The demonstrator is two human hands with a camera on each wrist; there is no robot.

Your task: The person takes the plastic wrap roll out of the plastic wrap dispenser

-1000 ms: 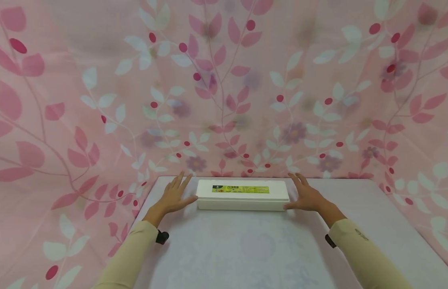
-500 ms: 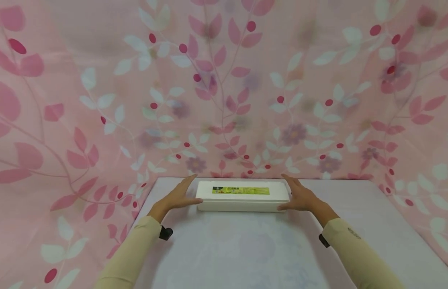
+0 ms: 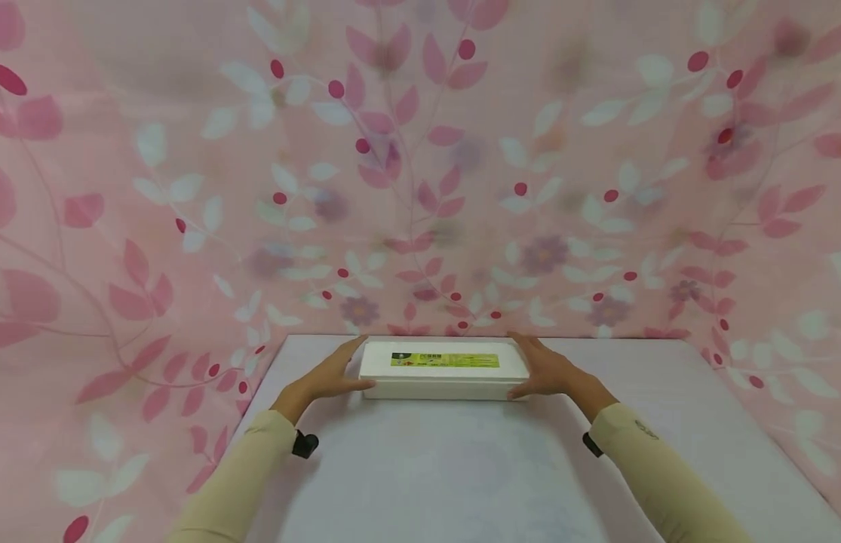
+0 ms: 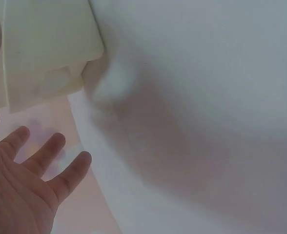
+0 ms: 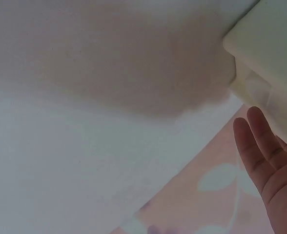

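A long white box (image 3: 443,388), which looks like foam, lies at the back of the table with its length running left to right. On its lid is a green and yellow label (image 3: 445,360). My left hand (image 3: 328,375) is at the box's left end, thumb by the front face and fingers reaching toward the back. The left wrist view shows the fingers (image 4: 51,151) spread and apart from the box end. At the right end is my right hand (image 3: 545,368), thumb at the front corner. Its fingertips (image 5: 255,117) look close to the box end; contact is unclear.
A pale cloth covers the table (image 3: 434,475). Behind and beside it hangs a pink curtain (image 3: 420,166) with leaf and flower print, close to the table's back edge. A dark wrist device (image 3: 305,443) sits on the left cuff, another (image 3: 592,445) on the right.
Both hands have moved inward to the box ends, the right one further. The thumbs now overlap the box's front face. The whole head view has shifted slightly.
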